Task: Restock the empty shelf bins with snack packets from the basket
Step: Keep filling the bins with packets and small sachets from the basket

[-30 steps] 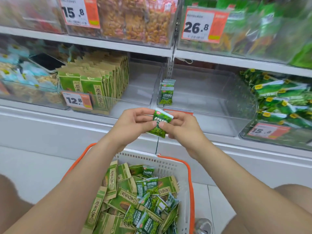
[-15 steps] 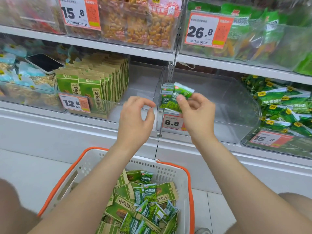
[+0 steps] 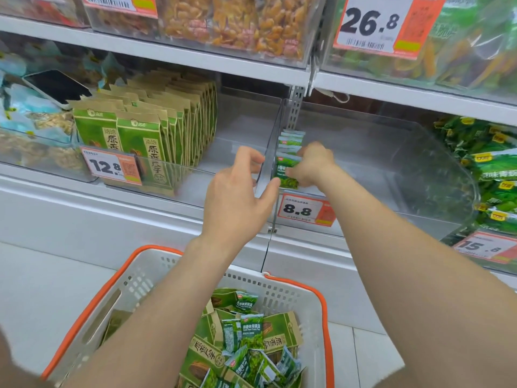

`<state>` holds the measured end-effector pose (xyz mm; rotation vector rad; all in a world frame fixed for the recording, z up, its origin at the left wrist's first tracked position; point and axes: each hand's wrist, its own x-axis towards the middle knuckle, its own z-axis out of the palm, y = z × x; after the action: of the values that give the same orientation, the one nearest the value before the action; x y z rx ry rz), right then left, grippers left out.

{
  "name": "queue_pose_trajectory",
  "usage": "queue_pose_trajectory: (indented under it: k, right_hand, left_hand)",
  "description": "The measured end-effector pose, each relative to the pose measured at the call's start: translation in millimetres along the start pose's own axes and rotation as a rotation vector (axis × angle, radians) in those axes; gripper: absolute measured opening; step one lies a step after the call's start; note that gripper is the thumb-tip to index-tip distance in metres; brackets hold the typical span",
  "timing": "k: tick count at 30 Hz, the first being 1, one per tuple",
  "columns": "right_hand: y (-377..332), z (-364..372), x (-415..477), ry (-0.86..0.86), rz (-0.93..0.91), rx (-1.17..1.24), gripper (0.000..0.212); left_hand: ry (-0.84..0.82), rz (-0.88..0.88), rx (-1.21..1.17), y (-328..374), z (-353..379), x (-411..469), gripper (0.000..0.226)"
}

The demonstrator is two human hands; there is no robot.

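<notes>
right hand [image 3: 310, 163] pinches a green packet [image 3: 286, 170] upright against the row [image 3: 291, 138] in the clear bin [image 3: 419, 152]; left hand [image 3: 235, 203] loosely open, thumb by the packet's edge

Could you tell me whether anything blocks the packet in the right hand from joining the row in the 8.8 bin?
Nothing visible does: the right hand holds the green packet inside the clear bin, at the front of the packet row.
</notes>
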<state>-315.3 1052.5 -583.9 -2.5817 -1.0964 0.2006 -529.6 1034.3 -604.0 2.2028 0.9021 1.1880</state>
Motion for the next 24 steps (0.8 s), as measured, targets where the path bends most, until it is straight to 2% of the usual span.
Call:
queue_pose_trajectory:
  k: [2, 5, 10, 11, 14, 18, 21, 24]
  right_hand:
    - [1.6, 3.4, 11.4, -0.009, -0.019, -0.118, 0.053]
    - [-2.9, 4.3, 20.2, 0.024, -0.047, -0.167, 0.047]
    - [-5.4, 9.9, 20.6, 0.089, -0.024, -0.118, 0.082]
    - [-4.2, 9.0, 18.9, 0.106, -0.016, -0.103, 0.082]
    - [-2.5, 4.9, 15.4, 0.093, -0.070, -0.156, 0.040]
    - [-4.2, -3.9, 0.6, -0.040, -0.106, -0.102, 0.019]
    - [-4.0, -13.8, -20.9, -0.040, -0.116, -0.016, 0.018]
    - [-5.0, -18.6, -46.4, 0.050, -0.105, 0.153, 0.030]
  left_hand:
    - [0.016, -0.017, -0.006, -2.3, 0.3, 4.2, 0.033]
    - [0.039, -0.044, -0.014, -4.7, 1.9, 8.3, 0.030]
    - [0.044, -0.033, -0.024, -9.2, 3.2, 9.1, 0.029]
    - [0.042, -0.027, -0.029, -10.3, 3.2, 8.4, 0.029]
    - [0.012, -0.011, -0.062, -12.5, 2.3, 6.4, 0.030]
    - [-0.009, 0.032, -0.096, -16.1, 0.5, 3.9, 0.026]
    - [0.124, 0.132, -0.043, -17.2, -0.2, -7.6, 0.016]
    - [0.271, 0.202, 0.099, -22.8, -2.4, -24.5, 0.015]
